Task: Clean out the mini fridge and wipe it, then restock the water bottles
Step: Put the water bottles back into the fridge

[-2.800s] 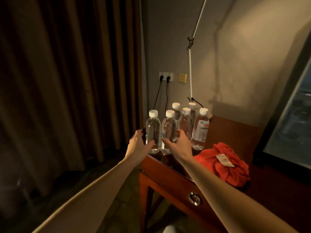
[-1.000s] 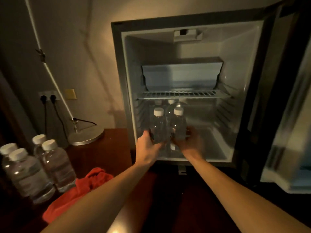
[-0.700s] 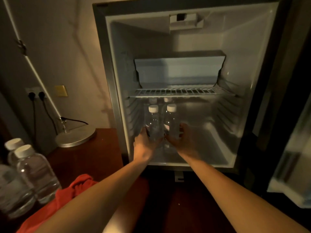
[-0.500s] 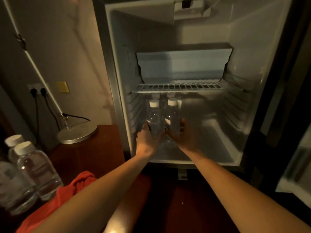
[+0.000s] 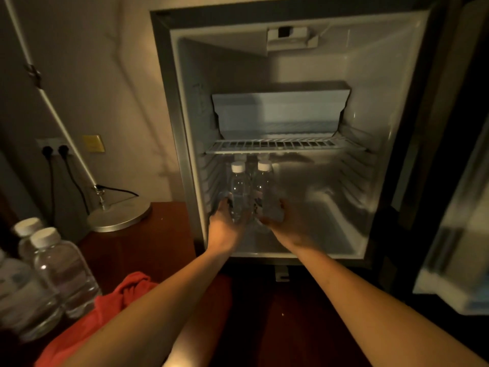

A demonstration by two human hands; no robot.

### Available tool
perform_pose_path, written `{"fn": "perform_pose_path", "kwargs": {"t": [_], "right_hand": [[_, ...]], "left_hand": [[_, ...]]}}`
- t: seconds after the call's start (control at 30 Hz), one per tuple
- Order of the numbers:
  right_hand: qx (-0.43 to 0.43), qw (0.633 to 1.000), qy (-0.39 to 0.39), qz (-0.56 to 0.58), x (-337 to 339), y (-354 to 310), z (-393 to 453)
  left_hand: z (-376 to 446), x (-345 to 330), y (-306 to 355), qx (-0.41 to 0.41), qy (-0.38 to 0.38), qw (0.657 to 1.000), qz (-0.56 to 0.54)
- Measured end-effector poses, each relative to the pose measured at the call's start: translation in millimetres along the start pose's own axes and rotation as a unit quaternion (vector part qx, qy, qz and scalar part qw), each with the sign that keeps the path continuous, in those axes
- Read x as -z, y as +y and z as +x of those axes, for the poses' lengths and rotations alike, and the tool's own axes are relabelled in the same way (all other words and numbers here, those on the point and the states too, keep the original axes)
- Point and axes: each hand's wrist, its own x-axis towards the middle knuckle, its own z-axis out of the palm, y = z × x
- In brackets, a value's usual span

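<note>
The mini fridge (image 5: 391,128) stands open, its white inside bare above the wire shelf (image 5: 285,145). Below the shelf, at the left of the fridge floor, two clear water bottles with white caps stand upright side by side. My left hand (image 5: 223,226) grips the left bottle (image 5: 239,192) low on its body. My right hand (image 5: 284,225) grips the right bottle (image 5: 264,189) the same way. Close behind them the caps of two more bottles (image 5: 240,157) show under the shelf.
Several more water bottles (image 5: 53,263) stand on the dark wooden desk (image 5: 148,247) at the lower left, beside a red cloth (image 5: 124,290). A round metal lamp base (image 5: 119,215) sits by the wall. The fridge door (image 5: 455,234) hangs open at the right.
I took two bottles from the desk and carried them into the fridge. Over the last second they moved deeper, up against the two bottles at the back left.
</note>
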Motion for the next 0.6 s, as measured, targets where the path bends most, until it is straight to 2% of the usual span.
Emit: {"fn": "perform_pose_path", "kwargs": {"t": [0.07, 0.13, 0.17, 0.27, 0.37, 0.5, 0.6], "right_hand": [[-0.065, 0.994, -0.011, -0.090, 3.4, -10.3, -11.8], [-0.087, 0.968, -0.035, -0.232, 7.6, -28.6, -30.0], [-0.066, 0.958, -0.047, -0.275, 9.6, -38.7, -40.2], [0.003, 0.949, -0.102, -0.298, 10.2, -64.3, -72.5], [0.049, 0.910, -0.146, -0.386, 3.6, -82.9, -97.0], [0.119, 0.869, -0.171, -0.449, -15.7, -107.3, -122.1], [0.135, 0.853, -0.193, -0.465, -39.1, -121.2, -136.6]], "left_hand": [[-14.0, 10.1, 7.0, -0.007, -0.011, 1.000, 0.004], [-29.2, 21.3, 10.0, -0.007, -0.028, 0.999, 0.032], [-37.3, 27.7, 10.7, -0.010, -0.033, 0.998, 0.059], [-65.9, 51.9, 16.0, -0.046, -0.046, 0.984, 0.168], [-91.1, 83.6, 22.1, -0.078, -0.056, 0.956, 0.277], [-115.2, 129.5, 8.0, -0.151, -0.034, 0.913, 0.377], [-132.2, 164.0, -8.3, -0.154, -0.011, 0.889, 0.430]]}}
